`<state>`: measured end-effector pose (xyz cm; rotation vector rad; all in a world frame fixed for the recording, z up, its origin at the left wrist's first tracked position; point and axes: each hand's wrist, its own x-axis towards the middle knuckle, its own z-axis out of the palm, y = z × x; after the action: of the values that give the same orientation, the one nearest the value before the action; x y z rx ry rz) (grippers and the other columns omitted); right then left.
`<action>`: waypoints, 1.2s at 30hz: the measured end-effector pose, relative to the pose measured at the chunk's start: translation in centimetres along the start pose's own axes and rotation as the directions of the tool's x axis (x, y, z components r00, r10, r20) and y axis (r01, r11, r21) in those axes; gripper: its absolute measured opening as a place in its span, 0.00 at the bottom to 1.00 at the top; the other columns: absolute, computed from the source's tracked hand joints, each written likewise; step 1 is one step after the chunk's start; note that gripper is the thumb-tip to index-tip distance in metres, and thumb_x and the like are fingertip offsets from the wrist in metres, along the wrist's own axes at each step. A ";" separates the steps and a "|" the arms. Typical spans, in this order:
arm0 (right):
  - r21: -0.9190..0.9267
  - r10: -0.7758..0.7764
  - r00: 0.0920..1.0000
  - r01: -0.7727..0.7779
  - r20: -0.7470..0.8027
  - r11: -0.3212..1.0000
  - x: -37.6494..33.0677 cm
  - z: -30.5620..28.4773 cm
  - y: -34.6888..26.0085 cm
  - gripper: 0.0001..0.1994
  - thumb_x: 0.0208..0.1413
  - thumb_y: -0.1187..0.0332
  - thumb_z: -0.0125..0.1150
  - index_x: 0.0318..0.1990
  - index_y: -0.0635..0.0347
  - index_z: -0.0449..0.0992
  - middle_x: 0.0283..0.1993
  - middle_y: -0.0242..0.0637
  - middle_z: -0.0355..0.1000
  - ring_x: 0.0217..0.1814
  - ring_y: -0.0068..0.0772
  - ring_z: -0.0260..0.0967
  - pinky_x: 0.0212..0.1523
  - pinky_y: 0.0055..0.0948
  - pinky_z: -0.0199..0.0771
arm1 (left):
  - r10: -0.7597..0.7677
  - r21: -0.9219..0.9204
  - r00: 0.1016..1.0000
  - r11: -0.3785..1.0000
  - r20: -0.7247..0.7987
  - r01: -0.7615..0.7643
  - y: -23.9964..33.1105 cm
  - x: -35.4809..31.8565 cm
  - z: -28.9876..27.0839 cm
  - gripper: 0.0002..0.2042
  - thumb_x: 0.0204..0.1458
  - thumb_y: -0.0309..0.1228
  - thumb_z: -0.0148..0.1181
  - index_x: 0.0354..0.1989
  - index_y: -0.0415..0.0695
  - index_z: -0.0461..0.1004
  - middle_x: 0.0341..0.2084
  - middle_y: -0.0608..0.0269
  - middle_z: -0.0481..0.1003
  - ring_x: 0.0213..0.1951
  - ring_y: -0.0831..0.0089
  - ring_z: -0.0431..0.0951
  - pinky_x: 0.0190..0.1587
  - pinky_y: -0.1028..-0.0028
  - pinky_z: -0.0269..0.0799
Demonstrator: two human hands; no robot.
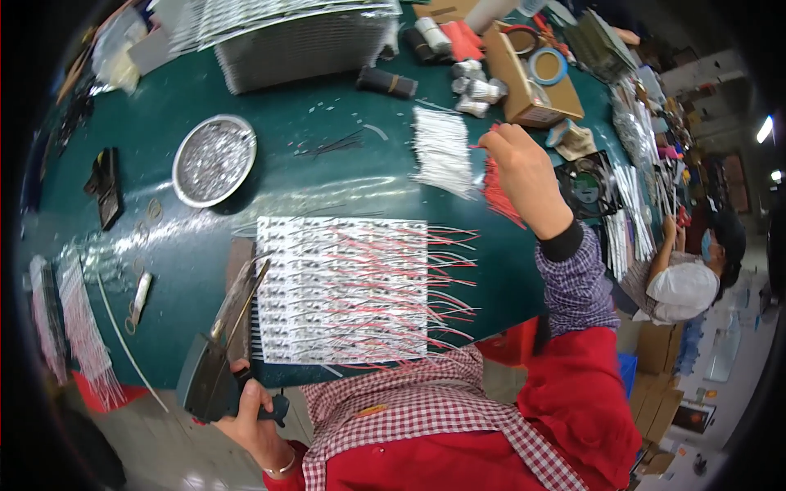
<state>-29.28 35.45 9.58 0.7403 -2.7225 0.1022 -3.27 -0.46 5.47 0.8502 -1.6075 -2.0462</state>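
My left hand (252, 421) is wrapped round the handle of a dark soldering gun (205, 378). Its long thin tip lies beside the left edge of a white circuit board panel (286, 286). Rows of red and white wires run across the panel and stick out past its right side. At the right, my right hand (524, 176) is over a pile of red wires (501, 196), thumb and fingers pinched together on a red wire. Just left of that pile lies a thick bundle of white wires (442, 151).
A metal bowl (178, 176) of shiny bits stands on the green table (327, 176). Behind are a tall stack of panels (303, 57) and a cardboard box (524, 94) with tape rolls. A black fan (586, 184) stands right of my hand. Another person (679, 282) sits at far right.
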 end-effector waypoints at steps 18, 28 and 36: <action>0.127 -0.405 0.904 0.389 0.138 0.912 6.2 4.2 -15.0 0.09 0.43 0.78 0.58 0.36 0.63 0.73 0.36 0.39 0.66 0.41 0.40 0.66 0.38 0.33 0.73 | -0.071 -0.110 0.997 0.992 -0.017 0.069 0.8 1.8 -0.5 0.24 0.46 0.15 0.61 0.55 0.33 0.69 0.41 0.48 0.77 0.20 0.77 0.70 0.21 0.79 0.64; 0.557 -0.201 0.976 0.214 -0.085 0.802 3.1 8.1 -18.7 0.13 0.43 0.86 0.63 0.38 0.64 0.78 0.35 0.39 0.71 0.36 0.41 0.70 0.35 0.35 0.71 | -0.075 0.158 0.992 0.986 0.097 0.059 -0.7 3.5 0.3 0.19 0.46 0.16 0.66 0.49 0.32 0.74 0.40 0.54 0.78 0.25 0.78 0.73 0.25 0.80 0.67; 0.526 -0.207 0.975 0.217 -0.080 0.822 2.7 8.3 -18.8 0.14 0.40 0.85 0.62 0.39 0.67 0.78 0.35 0.40 0.70 0.36 0.40 0.69 0.33 0.33 0.72 | 0.003 0.331 0.989 0.942 0.149 -0.052 -0.5 4.3 1.8 0.14 0.43 0.21 0.72 0.41 0.33 0.79 0.36 0.58 0.81 0.35 0.75 0.80 0.37 0.76 0.74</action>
<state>-24.33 16.69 2.30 1.1772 -2.5787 0.8390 -7.64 -1.82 4.37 0.7960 -2.0779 -1.8812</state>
